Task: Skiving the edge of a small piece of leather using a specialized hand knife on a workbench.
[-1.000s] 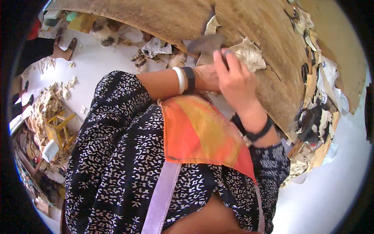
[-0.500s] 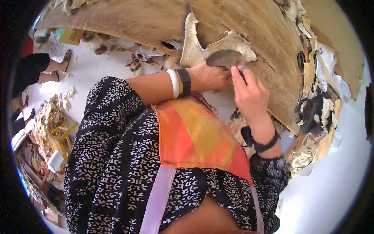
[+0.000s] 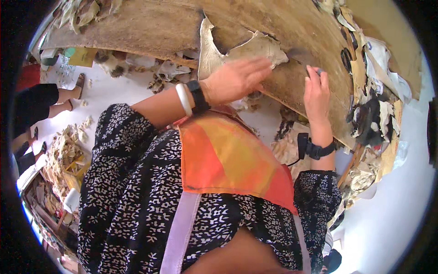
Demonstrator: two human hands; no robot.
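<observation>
A cream-coloured piece of hide with a curved cut-out edge lies on the worn wooden board. My left hand is over its near edge, fingers stretched out flat and slightly blurred; whether it touches the hide I cannot tell. To the right, my right hand is closed round the handle of a half-moon knife. The knife's dark blade is smeared by motion above the board, right of the hide. Most of its handle is hidden in my fingers.
The wooden board spans the far side. Scissors and scraps hang along the right edge. Fur scraps lie beneath the board. A scrap heap and another person's legs are at the left.
My right hand has moved right with the half-moon knife, away from my left hand. My left hand has opened out flat. The hide appears slightly further left in view.
</observation>
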